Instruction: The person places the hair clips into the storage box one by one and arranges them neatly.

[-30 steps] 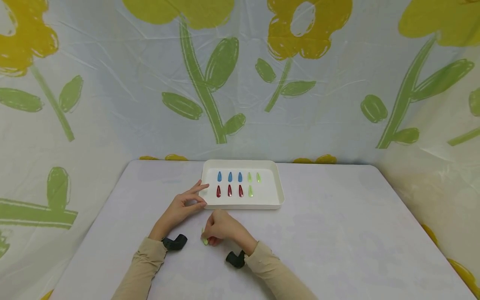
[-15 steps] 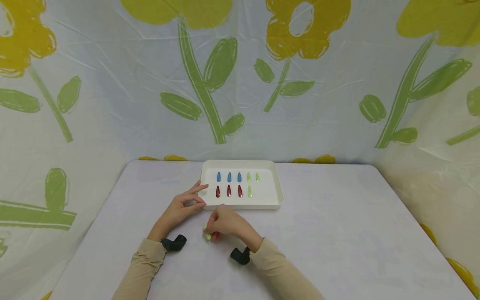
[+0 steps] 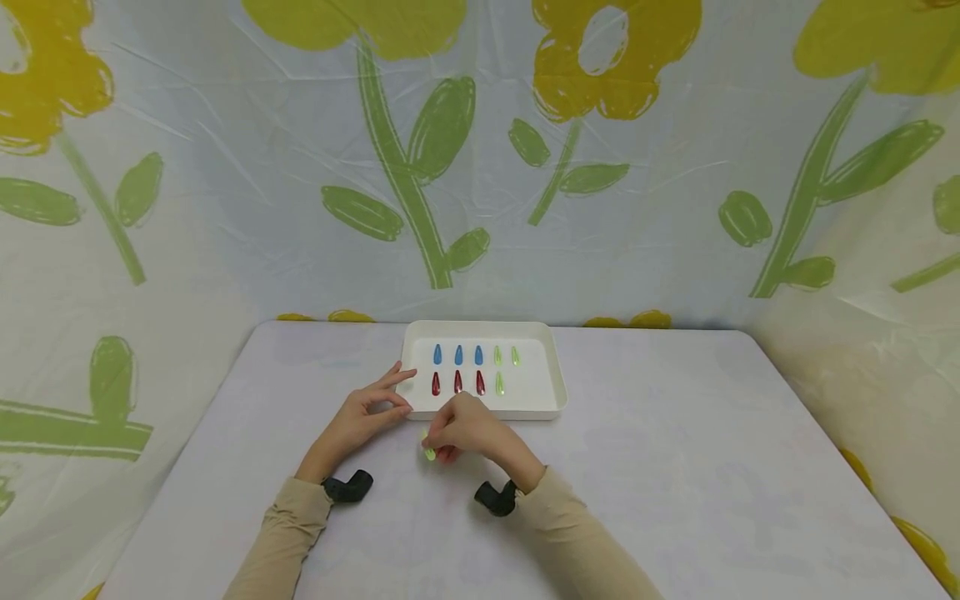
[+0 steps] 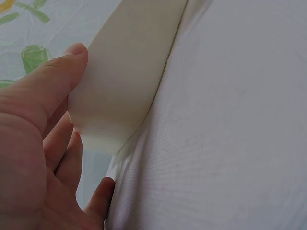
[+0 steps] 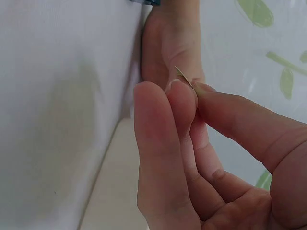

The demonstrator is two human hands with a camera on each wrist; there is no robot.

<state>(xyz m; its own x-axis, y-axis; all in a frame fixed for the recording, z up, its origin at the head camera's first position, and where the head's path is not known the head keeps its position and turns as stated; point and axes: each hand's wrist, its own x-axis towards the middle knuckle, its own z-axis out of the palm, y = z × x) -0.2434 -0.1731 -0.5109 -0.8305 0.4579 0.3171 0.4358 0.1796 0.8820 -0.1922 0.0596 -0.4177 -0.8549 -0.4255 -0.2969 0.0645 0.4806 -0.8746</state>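
My right hand (image 3: pixel 476 429) pinches a light green snap hair clip (image 3: pixel 429 452) between thumb and fingertips, just in front of a white tray (image 3: pixel 538 385). Only a thin edge of that hair clip (image 5: pixel 184 76) shows in the right wrist view. With fingers spread and fairly straight, my left hand (image 3: pixel 362 418) touches the tray's front left corner. The thumb (image 4: pixel 72 60) lies at the top of the tray wall (image 4: pixel 127 72) in the left wrist view. Inside lie three blue clips (image 3: pixel 458 355), three red clips (image 3: pixel 481 382) and three green clips (image 3: pixel 500 383), in two rows.
The tray stands near the back edge of a table (image 3: pixel 675 467) with a pale cloth. Behind it hangs a flower-printed backdrop (image 3: pixel 637 250), which also runs along both sides. A dark band with a stubby piece (image 3: pixel 351 485) is on each wrist.
My right hand has moved away from me and to the right, closer to the tray, carrying the green hair clip. The left hand has stayed at the tray's corner.
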